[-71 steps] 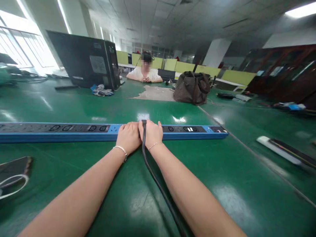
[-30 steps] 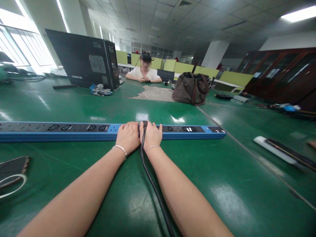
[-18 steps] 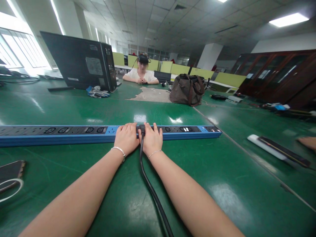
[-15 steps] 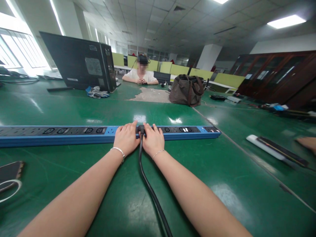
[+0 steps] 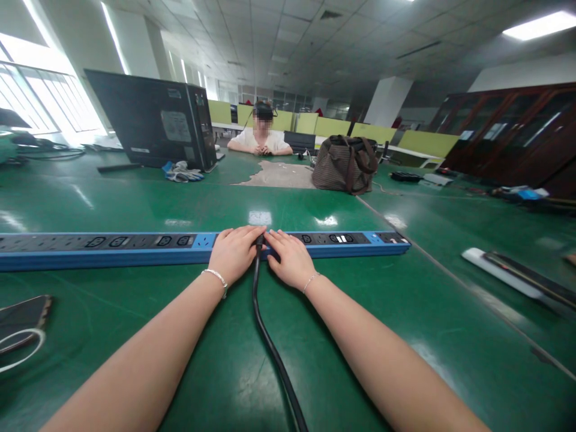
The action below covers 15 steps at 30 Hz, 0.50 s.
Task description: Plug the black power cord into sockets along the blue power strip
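Observation:
A long blue power strip (image 5: 112,259) lies across the green table with a row of black sockets on its top face. Near its middle, a black power plug (image 5: 260,240) sits upright at a socket, and its thick black cable (image 5: 270,342) runs down toward me. My left hand (image 5: 234,252) is closed about the plug from the left, its fingers reaching over the top. On the other side, my right hand (image 5: 291,258) rests on the strip with fingers stretched out and the thumb apart, fingertips close to the plug. The plug's lower end is partly hidden by fingers.
A black computer tower (image 5: 153,123) and work gloves (image 5: 182,172) stand beyond the strip at left. A brown bag (image 5: 344,165) is at the back, near a seated person (image 5: 261,138). A phone (image 5: 27,318) lies at left, a white-and-black bar (image 5: 504,273) at right.
My left hand's fingers have come over the top of the plug. My right hand has loosened and shifted slightly right, its thumb now away from the plug. The view has turned slightly.

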Motion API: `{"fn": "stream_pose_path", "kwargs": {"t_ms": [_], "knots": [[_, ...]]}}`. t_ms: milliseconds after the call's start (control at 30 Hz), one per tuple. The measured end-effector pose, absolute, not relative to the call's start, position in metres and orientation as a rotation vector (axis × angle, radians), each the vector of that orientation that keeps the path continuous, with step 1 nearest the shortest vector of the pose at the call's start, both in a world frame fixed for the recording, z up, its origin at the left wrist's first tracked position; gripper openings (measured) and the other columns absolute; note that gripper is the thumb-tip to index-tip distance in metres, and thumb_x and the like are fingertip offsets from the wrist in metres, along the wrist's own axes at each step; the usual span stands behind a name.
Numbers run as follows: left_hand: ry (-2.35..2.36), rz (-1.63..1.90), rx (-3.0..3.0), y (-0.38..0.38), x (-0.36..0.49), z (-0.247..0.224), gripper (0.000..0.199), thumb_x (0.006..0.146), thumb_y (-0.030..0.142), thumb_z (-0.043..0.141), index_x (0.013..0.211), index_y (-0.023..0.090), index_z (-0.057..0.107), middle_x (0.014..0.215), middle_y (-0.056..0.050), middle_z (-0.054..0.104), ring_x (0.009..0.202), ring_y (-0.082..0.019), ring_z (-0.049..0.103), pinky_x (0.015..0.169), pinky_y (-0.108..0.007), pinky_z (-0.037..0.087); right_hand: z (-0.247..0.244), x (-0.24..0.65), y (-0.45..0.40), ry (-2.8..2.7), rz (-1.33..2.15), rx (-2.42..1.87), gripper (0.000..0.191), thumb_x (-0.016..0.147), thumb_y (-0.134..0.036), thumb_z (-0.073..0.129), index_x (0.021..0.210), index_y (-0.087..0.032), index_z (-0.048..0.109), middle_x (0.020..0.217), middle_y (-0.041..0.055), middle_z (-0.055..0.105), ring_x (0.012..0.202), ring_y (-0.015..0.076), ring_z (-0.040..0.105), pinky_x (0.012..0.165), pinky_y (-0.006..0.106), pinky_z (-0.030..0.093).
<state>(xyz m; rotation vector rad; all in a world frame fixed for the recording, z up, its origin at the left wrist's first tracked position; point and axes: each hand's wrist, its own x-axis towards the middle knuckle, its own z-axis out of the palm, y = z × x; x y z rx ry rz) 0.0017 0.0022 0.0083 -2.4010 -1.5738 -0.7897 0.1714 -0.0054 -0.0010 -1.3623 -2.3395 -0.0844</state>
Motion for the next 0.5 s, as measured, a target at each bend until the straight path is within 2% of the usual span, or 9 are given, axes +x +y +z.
{"fn": "stream_pose_path", "kwargs": {"t_ms": [367, 500], "knots": [[-1.614, -0.763, -2.467, 0.0037, 0.0009, 0.0086, 0.041, 0.090, 0.036, 0.044, 0.129, 0.029, 0.051, 0.131, -0.002, 0.059, 0.114, -0.019, 0.058, 0.101, -0.038, 0.039, 0.0027, 0.1727, -0.0026, -2.335, -0.044, -1.379, 0.051, 0.086, -0.023, 0.047, 0.137, -0.023, 0.046, 0.142, 0.0019, 0.048, 0.134, 0.0179, 0.039, 0.112, 0.036, 0.028], [-1.605, -0.760, -2.453, 0.0028, 0.0014, 0.0103, 0.040, 0.089, 0.036, 0.045, 0.128, 0.028, 0.052, 0.129, -0.001, 0.061, 0.111, -0.019, 0.060, 0.095, -0.033, 0.044, 0.0011, 0.1722, -0.0032, -2.337, -0.070, -1.361, 0.052, 0.086, -0.022, 0.047, 0.138, -0.021, 0.046, 0.142, 0.0033, 0.048, 0.133, 0.0196, 0.040, 0.112, 0.037, 0.028]]}}
